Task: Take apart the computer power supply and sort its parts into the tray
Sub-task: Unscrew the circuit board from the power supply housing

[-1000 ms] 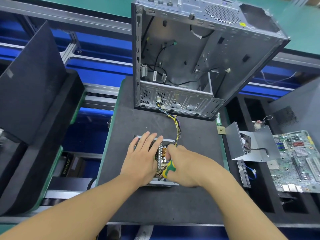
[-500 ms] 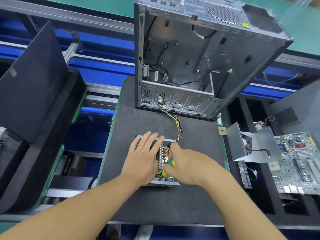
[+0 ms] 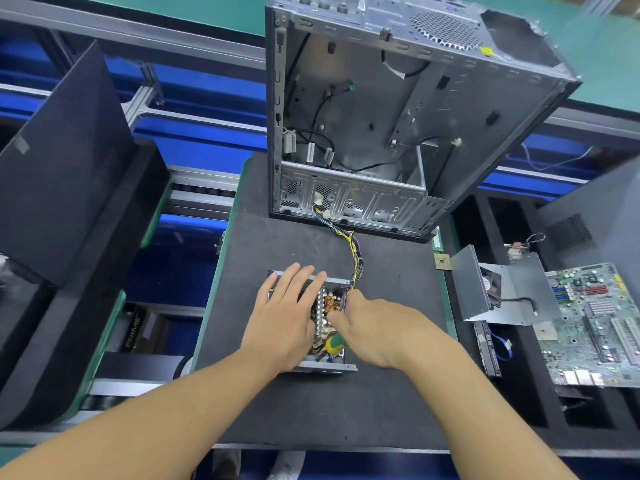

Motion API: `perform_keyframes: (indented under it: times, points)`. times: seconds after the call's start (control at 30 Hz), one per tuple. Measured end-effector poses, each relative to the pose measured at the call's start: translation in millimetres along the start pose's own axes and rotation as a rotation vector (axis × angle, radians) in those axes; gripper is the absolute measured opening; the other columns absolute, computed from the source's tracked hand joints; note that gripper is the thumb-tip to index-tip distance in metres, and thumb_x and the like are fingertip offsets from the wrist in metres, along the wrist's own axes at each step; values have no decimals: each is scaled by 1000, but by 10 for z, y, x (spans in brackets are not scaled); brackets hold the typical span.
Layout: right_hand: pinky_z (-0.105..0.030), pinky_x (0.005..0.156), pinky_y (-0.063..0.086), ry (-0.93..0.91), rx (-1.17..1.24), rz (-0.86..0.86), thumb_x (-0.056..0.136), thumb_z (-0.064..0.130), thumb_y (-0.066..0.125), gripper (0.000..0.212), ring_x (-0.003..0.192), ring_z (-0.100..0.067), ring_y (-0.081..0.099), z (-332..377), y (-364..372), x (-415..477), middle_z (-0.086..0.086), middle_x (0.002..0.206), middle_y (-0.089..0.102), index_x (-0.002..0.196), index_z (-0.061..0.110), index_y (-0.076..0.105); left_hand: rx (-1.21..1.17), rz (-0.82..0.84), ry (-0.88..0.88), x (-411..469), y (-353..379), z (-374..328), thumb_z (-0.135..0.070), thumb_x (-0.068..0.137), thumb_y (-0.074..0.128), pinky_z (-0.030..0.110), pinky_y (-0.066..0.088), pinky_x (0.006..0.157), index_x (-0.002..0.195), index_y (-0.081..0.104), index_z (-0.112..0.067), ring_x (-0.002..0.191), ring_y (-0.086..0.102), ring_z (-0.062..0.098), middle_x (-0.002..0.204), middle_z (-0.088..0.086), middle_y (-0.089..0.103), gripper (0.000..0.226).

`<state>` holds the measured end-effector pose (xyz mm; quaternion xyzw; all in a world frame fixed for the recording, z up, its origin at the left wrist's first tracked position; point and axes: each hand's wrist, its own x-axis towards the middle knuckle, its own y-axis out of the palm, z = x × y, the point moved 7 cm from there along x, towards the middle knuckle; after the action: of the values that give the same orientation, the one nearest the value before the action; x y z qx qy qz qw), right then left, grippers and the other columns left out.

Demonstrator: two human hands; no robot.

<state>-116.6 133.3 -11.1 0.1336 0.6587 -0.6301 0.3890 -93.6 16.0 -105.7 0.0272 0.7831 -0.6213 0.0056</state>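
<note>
Here the left hand (image 3: 287,317) presses straight fingers on the power supply (image 3: 325,308) while the right hand (image 3: 377,330) curls its fingers round a screwdriver (image 3: 335,344).

Power supply (image 3: 323,308) on mat (image 3: 346,410), computer case (image 3: 381,116) behind it, motherboard (image 3: 595,323) in tray (image 3: 526,403) at right

Black mat (image 3: 311,410) — carries power supply (image 3: 323,308) and open computer case (image 3: 363,98).

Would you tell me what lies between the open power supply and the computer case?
In the head view, a yellow-and-black wire bundle runs from the power supply to the computer case over black mat.
</note>
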Motion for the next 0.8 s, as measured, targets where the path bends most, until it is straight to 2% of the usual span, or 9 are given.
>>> perform_keyframes:
  times: [0.13, 0.3, 0.37, 0.43, 0.5, 0.53, 0.6, 0.67, 0.8]
  points:
    - [-39, 69, 42, -43, -7, -22, 99, 41, 42, 31, 83, -28, 52, 53, -18, -12, 1, 84, 49, 117, 15, 37, 24, 8, 0, -5, 5, 4, -31, 84, 25, 42, 5, 124, 159, 13, -29, 154, 4, 16, 164, -7, 17, 77]
    - [-38, 74, 45, -74, -36, 26, 92, 37, 56, 37, 89, -26, 53, 106, -17, -36, 1, 101, 49, 118, 17, 39, 21, 4, -7, 1, 1, 6, -31, 79, 13, 41, 5, 123, 159, 13, -30, 153, 5, 16, 163, -8, 17, 80]
    - [-38, 73, 43, -58, -40, 31, 91, 40, 56, 38, 90, -26, 53, 88, 2, -31, 2, 102, 48, 117, 18, 38, 14, 8, -11, 4, -1, 3, -31, 79, 14, 41, 4, 124, 159, 13, -30, 153, 4, 16, 163, -8, 17, 80]
    - [-38, 73, 43, -23, -40, 37, 89, 54, 53, 47, 90, -25, 53, 52, 16, -21, 2, 102, 51, 115, 19, 35, 16, 18, -13, 2, 4, 7, -31, 80, 18, 41, 3, 124, 159, 11, -30, 153, 3, 16, 164, -8, 16, 79]
    - [-39, 76, 46, 24, -47, 40, 89, 70, 40, 62, 91, -27, 54, 8, 13, -15, 1, 104, 56, 125, 20, 34, 24, 30, -5, -1, 21, 13, -32, 85, 28, 41, 2, 124, 159, 8, -29, 154, 0, 16, 164, -7, 13, 77]
    - [-40, 78, 46, 35, -51, 34, 93, 71, 32, 64, 94, -28, 55, -7, 12, -6, -2, 108, 58, 129, 19, 35, 24, 31, -2, -3, 25, 15, -33, 87, 33, 41, 2, 124, 159, 8, -29, 154, 0, 16, 165, -7, 13, 76]
    - [-42, 80, 45, 19, -47, 1, 102, 58, 23, 49, 97, -31, 54, -3, 2, 19, -6, 117, 59, 123, 18, 41, 18, 25, -5, -3, 21, 14, -32, 90, 39, 41, 3, 123, 159, 11, -29, 154, 3, 17, 164, -7, 15, 75]
    - [-41, 77, 43, 17, -9, -47, 103, 48, 26, 40, 91, -30, 50, 5, -20, 26, -8, 115, 61, 119, 15, 42, 21, 22, -7, -1, 13, 4, -30, 87, 33, 41, 4, 123, 159, 14, -29, 154, 5, 17, 164, -6, 17, 75]
    - [-37, 67, 40, -28, -10, -49, 94, 40, 45, 28, 84, -27, 53, 50, 2, 21, 3, 86, 53, 112, 18, 41, 33, 11, -6, 8, 8, -1, -31, 79, 15, 42, 6, 123, 159, 18, -28, 153, 8, 17, 163, -6, 21, 80]
